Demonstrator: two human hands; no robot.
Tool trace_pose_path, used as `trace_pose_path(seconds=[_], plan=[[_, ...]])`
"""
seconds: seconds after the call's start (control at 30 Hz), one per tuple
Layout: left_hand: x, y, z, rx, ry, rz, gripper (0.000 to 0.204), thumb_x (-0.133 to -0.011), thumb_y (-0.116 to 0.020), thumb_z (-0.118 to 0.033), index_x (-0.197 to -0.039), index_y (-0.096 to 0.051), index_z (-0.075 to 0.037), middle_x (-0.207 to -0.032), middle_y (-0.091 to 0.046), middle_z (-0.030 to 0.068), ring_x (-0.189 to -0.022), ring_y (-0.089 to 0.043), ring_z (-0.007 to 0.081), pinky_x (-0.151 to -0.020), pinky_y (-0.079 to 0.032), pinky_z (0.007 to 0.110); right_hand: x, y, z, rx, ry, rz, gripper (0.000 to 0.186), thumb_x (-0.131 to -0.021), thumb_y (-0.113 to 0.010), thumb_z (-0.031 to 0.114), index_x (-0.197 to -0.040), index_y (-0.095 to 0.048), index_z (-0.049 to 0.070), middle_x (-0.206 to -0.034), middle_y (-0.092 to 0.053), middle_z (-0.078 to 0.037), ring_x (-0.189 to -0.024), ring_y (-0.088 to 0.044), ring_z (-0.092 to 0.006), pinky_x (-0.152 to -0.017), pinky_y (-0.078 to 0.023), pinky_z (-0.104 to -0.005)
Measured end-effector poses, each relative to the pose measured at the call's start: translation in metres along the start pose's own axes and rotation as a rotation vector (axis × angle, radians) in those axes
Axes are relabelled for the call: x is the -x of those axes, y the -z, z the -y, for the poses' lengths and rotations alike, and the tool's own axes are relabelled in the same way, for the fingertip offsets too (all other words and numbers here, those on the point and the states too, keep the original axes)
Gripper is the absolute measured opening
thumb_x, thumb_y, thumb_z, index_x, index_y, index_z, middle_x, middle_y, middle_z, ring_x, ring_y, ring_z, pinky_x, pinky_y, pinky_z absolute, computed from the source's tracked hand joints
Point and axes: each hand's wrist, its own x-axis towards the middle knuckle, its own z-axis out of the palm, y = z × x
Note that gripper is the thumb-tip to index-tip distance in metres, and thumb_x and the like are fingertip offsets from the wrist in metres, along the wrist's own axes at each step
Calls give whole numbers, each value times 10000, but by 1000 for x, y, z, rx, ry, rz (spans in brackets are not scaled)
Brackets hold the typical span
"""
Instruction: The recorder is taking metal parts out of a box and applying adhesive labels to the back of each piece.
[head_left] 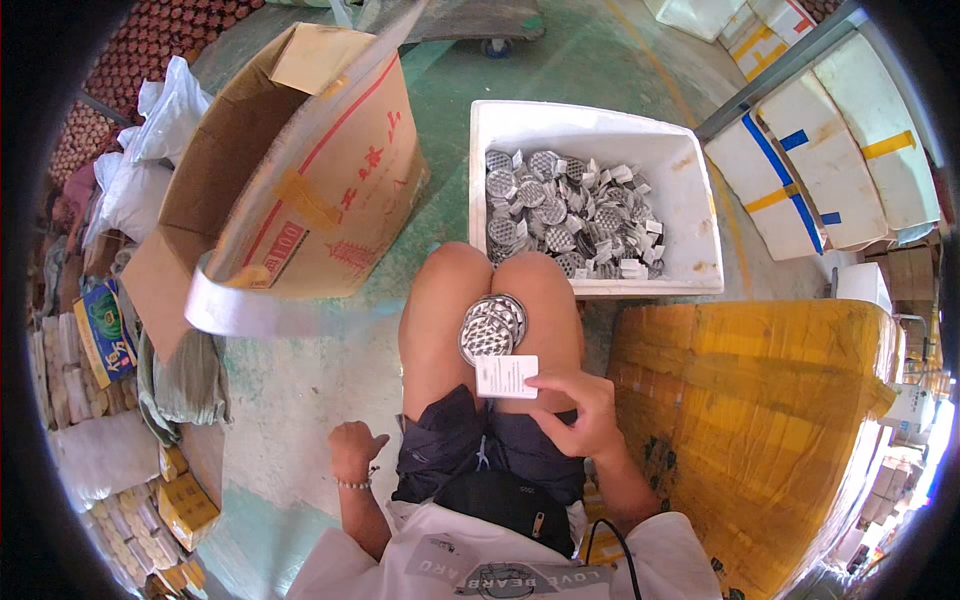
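Observation:
A small stack of round silver metal discs with a patterned, perforated-looking face lies on my bare thighs, just above the knees' gap. A white printed card overlaps the stack's near edge. My right hand pinches the card's right side between thumb and fingers; whether the card is tied to the discs I cannot tell. My left hand is apart from the stack, left of my thigh, its fingers curled in and thumb sticking out. Nothing shows in it. A beaded bracelet circles that wrist.
Ahead, a white foam box holds many similar tagged discs. An open cardboard carton stands front left, a blurred pale strip beside it. At my right is a large yellow-taped carton. White foam boxes stand far right.

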Motion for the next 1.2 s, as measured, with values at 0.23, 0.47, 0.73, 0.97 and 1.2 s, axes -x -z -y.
trace_pose_path(seconds=[0.23,0.47,0.73,0.97,1.2], plan=[[-20,132,-98,1065,-545,-482,346,-793,-840,-116,-1078,-676,-7,-1045,-692,187,-938,-682,353,-824,-547,421,13,-8,-20,192,-2,-356,388,-765,-861,-14,-1128,-731,38,-905,-770,-147,-812,-759,-225,-771,-575,-318],[-38,156,-155,952,-590,-448,610,-694,-893,-107,-1223,-607,-7,-1112,-650,159,-1043,-615,356,-923,-502,437,9,-7,-30,146,-260,-477,522,-803,-847,9,-1291,-663,0,-923,-793,-125,-872,-753,-148,-842,-565,-306],[-31,130,-139,1102,-499,-543,379,-788,-826,-6,-1135,-678,22,-993,-703,154,-921,-710,293,-782,-556,368,13,-20,-44,47,-294,-418,426,-827,-800,-60,-1230,-671,-17,-979,-791,-130,-922,-708,-113,-861,-539,-275],[-3,141,-122,1709,-460,173,345,-862,-768,47,-1198,-692,62,-1132,-741,107,-1009,-703,150,-911,-566,289,14,-23,-27,-49,38,-314,308,-774,-838,-71,-1038,-690,-13,-973,-754,-158,-898,-748,-228,-799,-573,-318],[12,146,-128,1819,-552,261,306,-906,-734,56,-1205,-678,83,-1109,-739,105,-990,-703,125,-862,-571,257,3,-21,-15,116,257,-303,301,-758,-858,-52,-997,-686,10,-948,-741,-201,-860,-757,-287,-725,-597,-350]])
